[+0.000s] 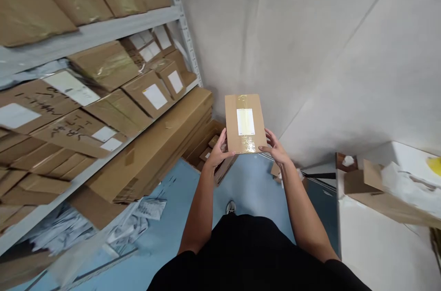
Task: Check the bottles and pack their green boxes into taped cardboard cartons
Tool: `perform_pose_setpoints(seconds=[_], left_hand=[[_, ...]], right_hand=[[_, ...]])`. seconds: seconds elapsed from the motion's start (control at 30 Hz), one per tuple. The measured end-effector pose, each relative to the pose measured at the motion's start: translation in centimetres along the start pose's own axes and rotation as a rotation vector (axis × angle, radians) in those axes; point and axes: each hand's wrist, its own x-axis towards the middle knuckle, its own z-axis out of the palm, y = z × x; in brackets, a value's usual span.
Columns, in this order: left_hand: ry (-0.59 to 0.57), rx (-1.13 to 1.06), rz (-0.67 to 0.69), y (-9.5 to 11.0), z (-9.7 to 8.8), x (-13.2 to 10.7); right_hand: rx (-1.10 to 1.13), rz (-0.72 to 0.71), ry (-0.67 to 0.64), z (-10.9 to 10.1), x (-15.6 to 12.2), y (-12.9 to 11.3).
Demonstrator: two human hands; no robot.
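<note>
A brown cardboard box (232,125) is held out in front of my body, its taped top facing up. Clear yellowish tape runs down its middle, over a white label (245,121). My left hand (217,151) grips the near left corner, with the thumb along the near edge. At the near right corner my right hand (275,148) holds the box the same way, thumb on the edge and fingers along the side. The box's underside is hidden.
On the left, a metal shelf (127,22) carries many cardboard boxes. Long cartons (155,135) lie on its lower level, with plastic mailers (141,217) below. An open box (203,144) stands on the blue floor ahead. A white table (375,245) with an open carton is at right.
</note>
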Motion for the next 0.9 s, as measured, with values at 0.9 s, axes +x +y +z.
perform_pose_setpoints(seconds=[0.9], left_hand=[[0.618, 0.111, -0.135, -8.5, -3.9, -3.6]], right_hand=[[0.060, 0.067, -0.536, 8.9, 17.1, 11.9]])
